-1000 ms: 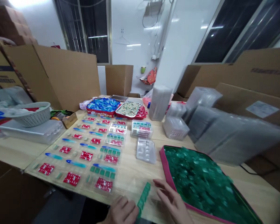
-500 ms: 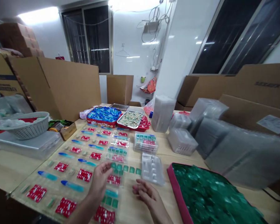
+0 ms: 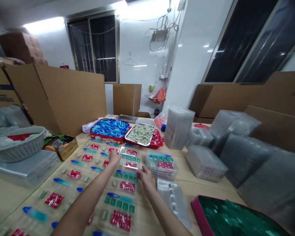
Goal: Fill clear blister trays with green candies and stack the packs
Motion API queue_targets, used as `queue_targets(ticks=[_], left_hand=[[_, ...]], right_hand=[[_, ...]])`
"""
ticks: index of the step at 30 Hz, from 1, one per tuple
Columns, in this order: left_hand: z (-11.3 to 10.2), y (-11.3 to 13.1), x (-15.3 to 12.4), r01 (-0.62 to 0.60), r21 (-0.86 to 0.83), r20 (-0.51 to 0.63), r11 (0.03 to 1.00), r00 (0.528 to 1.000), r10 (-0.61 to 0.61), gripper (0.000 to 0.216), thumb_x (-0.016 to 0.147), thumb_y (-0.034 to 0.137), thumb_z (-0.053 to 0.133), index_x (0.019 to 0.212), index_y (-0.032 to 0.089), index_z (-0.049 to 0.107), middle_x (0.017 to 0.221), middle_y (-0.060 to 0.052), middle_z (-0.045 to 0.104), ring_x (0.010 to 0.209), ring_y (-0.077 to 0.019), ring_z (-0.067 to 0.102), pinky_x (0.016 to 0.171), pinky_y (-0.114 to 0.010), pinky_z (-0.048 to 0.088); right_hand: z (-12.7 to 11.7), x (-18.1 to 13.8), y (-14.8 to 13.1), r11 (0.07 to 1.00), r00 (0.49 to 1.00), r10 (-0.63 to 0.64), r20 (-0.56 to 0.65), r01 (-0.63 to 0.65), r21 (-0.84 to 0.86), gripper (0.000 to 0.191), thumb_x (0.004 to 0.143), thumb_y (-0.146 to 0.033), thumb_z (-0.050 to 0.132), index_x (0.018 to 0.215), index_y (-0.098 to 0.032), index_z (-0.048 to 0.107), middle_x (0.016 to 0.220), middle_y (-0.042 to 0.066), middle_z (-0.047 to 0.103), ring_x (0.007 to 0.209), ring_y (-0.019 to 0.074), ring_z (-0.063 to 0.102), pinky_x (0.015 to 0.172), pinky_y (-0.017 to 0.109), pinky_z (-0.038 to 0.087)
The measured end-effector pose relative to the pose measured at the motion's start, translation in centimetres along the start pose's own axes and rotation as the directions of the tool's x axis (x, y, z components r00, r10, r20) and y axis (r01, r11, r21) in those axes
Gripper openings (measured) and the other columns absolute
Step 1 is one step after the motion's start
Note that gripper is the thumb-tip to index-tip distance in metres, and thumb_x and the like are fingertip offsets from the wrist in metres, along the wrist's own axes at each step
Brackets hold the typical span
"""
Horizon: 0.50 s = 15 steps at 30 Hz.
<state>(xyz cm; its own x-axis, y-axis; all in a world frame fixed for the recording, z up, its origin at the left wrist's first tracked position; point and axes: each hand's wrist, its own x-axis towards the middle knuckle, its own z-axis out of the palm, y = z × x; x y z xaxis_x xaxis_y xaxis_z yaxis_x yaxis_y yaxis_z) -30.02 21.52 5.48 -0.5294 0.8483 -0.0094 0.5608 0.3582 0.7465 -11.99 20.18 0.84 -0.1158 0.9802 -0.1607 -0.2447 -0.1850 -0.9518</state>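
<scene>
The left hand (image 3: 114, 158) reaches forward over the table, its fingers curled onto the left edge of a clear plastic tray (image 3: 130, 156) that holds green and red packets; whether it pinches the edge or only rests on it cannot be told; the right hand (image 3: 145, 175) lies just below and to the right of that same tray, fingers loosely bent and pointing toward the tray's near right corner, touching or nearly touching it, with nothing seen clamped in it. The tray thus sits between the two hands, a little beyond them, at the far end of a column of like trays.

Nearer the person, a filled tray (image 3: 125, 181) with green squares, a blue piece and a red packet lies between the forearms; left of it, rows of trays (image 3: 73, 173) spread across the wooden table (image 3: 5, 196). Just right of the right hand stands a stack of filled trays (image 3: 162, 164), and below that an empty clear tray (image 3: 174, 200). Farther out are a red bin of blue pieces (image 3: 109, 128), a metal pan of pale packets (image 3: 140, 133), a white basket (image 3: 17, 147) at the far left, and a pink-rimmed bin of green pieces (image 3: 231, 216) at the lower right.
</scene>
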Motion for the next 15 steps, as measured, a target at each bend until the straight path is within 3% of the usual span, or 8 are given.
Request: queue_targets(ticks=[4,9,15], left_hand=[[0.9,-0.1,1.3,-0.019,0.179,0.015,0.984,1.000,0.016,0.028,0.088,0.033,0.058,0.110,0.016,0.058,0.109,-0.007,0.061,0.096,-0.0204,0.060,0.081,-0.040,0.051],[1.9,-0.2,-0.2,-0.170,0.306,0.006,0.937,0.984,0.177,0.018,0.082,0.011,0.054,0.097,0.011,0.063,0.108,-0.017,0.061,0.112,-0.0282,0.053,0.095,-0.040,0.040],[3.3,0.4,-3.0,-0.489,0.301,0.178,0.819,0.872,0.455,0.035,0.081,0.011,0.045,0.114,0.017,0.058,0.125,-0.010,0.057,0.124,-0.0220,0.045,0.106,-0.035,0.032]], right_hand=[[0.1,1.8,0.5,0.999,1.000,0.004,0.004,-0.004,-0.034,0.020,0.050,-0.029,0.062,0.064,-0.021,0.050,0.053,-0.007,0.049,0.049,0.0115,0.049,0.047,0.022,0.040],[-0.1,1.8,0.8,1.000,1.000,0.013,0.026,-0.013,-0.024,0.017,0.051,-0.026,0.062,0.060,-0.020,0.048,0.053,-0.006,0.051,0.050,0.0113,0.050,0.045,0.020,0.037],[-0.1,1.2,0.9,0.998,1.000,0.023,0.012,-0.024,0.061,0.024,0.050,-0.030,0.066,0.064,-0.020,0.049,0.064,-0.004,0.056,0.060,0.0134,0.059,0.049,0.020,0.042]])
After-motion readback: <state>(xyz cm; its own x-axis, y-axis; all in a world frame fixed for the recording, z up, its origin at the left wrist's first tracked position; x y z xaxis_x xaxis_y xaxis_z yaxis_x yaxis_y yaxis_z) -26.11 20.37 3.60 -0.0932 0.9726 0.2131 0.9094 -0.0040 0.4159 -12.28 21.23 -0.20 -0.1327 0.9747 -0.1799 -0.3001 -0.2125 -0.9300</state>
